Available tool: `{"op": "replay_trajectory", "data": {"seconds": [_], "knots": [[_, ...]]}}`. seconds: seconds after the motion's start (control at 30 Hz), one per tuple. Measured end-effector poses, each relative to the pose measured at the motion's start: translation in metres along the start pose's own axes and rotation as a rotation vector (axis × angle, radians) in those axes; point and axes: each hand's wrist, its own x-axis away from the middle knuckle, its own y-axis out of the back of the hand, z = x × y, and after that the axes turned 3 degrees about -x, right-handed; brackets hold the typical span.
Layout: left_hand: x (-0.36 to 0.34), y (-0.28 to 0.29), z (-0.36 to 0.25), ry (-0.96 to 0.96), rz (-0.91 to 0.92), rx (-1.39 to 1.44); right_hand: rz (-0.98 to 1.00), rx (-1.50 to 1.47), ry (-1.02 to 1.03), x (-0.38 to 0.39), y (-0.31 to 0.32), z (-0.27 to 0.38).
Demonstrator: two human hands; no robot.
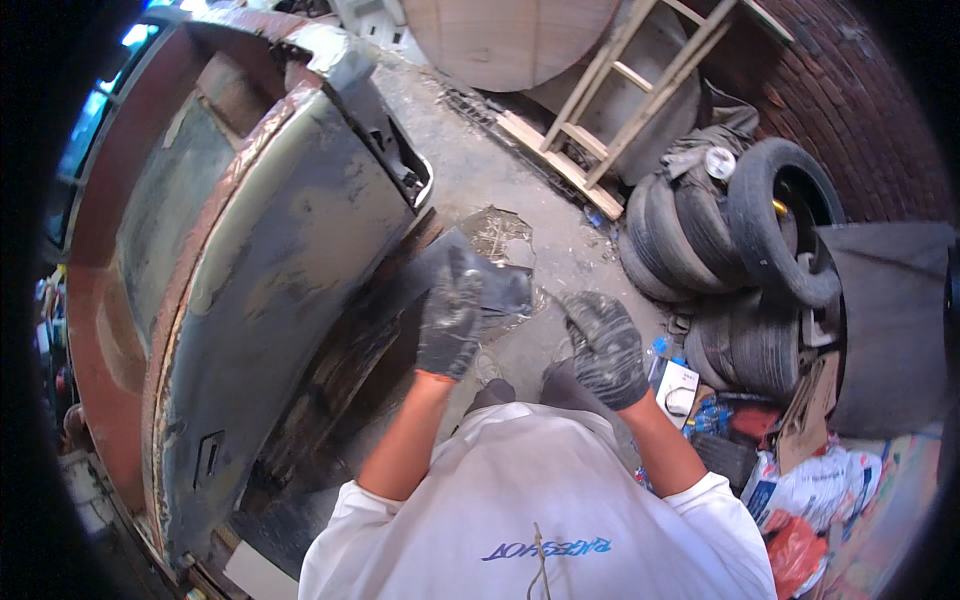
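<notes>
My left hand (pixel 451 325), in a dark, dusty work glove, is closed on a dark grey, flexible-looking sheet (pixel 505 288). The sheet spreads to both sides of the hand, and its material is not clear. To its right my right hand (pixel 606 350), gloved the same way, is curled closed, apart from the sheet. Something thin seems to stick out by its fingertips, too small to name. On my left stands a large curved vehicle body panel (pixel 290 235), its surface patched grey and beige, with a reddish-brown inner side (pixel 95 230).
Stacked old tyres (pixel 700 240) stand on the right, one tyre (pixel 785 220) leaning upright. A wooden ladder (pixel 640 90) leans near a big round wooden board (pixel 510 40). Bags (pixel 820 490) and cardboard (pixel 810 410) lie lower right. The concrete floor (pixel 450 140) has a broken patch (pixel 495 232).
</notes>
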Motion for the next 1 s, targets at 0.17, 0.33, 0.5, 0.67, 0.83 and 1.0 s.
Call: {"op": "replay_trajectory", "data": {"seconds": [0.17, 0.33, 0.5, 0.67, 0.83, 1.0], "knots": [[0.014, -0.044, -0.009, 0.101, 0.192, 0.069, 0.048, 0.003, 0.075, -0.033, -0.036, -0.031], [0.014, -0.055, -0.007, 0.259, 0.139, 0.067, 0.196, 0.080, 0.034, -0.091, -0.014, -0.109], [0.024, -0.045, 0.006, 0.511, 0.165, 0.262, 0.379, 0.090, 0.168, -0.151, 0.054, -0.192], [0.049, -0.048, 0.007, 0.549, -0.081, 0.069, 0.621, 0.216, -0.350, -0.136, -0.024, -0.331], [0.077, -0.066, -0.004, 0.717, -0.445, 0.568, 0.664, 0.087, 0.023, -0.056, -0.129, -0.372], [0.087, -0.080, -0.012, 0.680, -0.699, 0.589, 0.594, -0.268, -0.074, -0.051, -0.132, -0.247]]}}
